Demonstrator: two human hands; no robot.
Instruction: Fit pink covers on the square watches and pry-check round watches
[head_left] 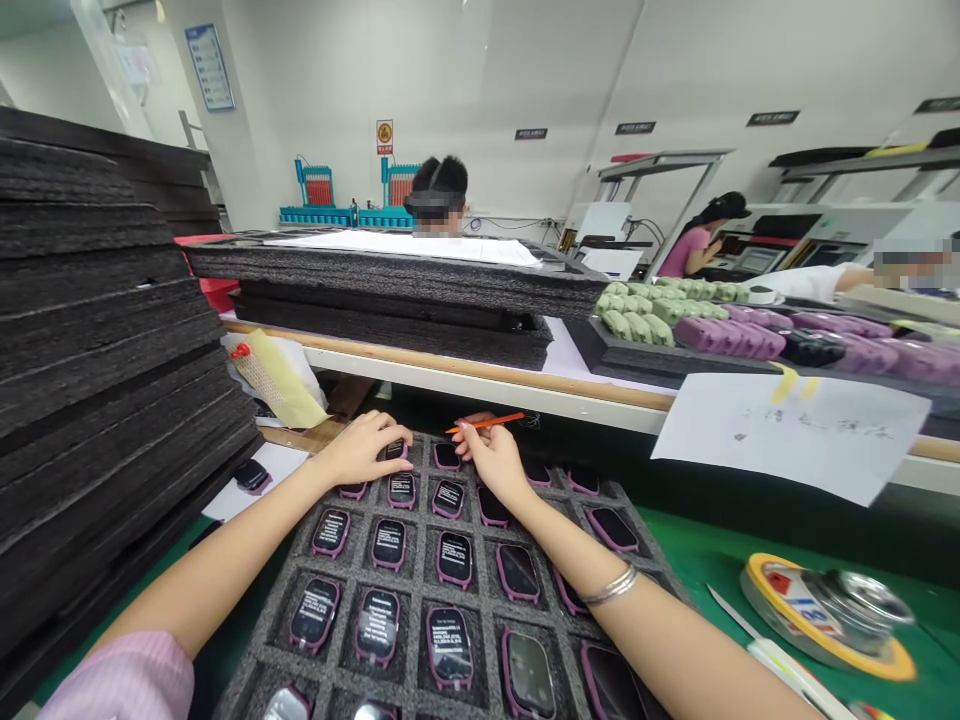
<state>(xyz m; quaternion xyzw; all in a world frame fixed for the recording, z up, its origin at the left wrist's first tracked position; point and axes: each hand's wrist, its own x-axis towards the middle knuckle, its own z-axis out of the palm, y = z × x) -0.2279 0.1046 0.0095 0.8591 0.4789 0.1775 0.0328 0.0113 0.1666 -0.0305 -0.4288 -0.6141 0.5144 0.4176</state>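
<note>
A black foam tray lies in front of me, its compartments filled with purple-framed smartwatches. Several screens show white text, as on one watch; those towards the right are dark, like this watch. At the far edge of the tray, my left hand has its thumb and fingers closed around a smartwatch in its compartment. My right hand pinches a slim orange pen-like stick, pointing left, just above another dark watch.
Stacked black foam trays rise on the left. A shelf edge runs beyond my hands, bearing foam trays and green and purple watch parts. Yellow tape and a knife lie at right. Co-workers sit beyond.
</note>
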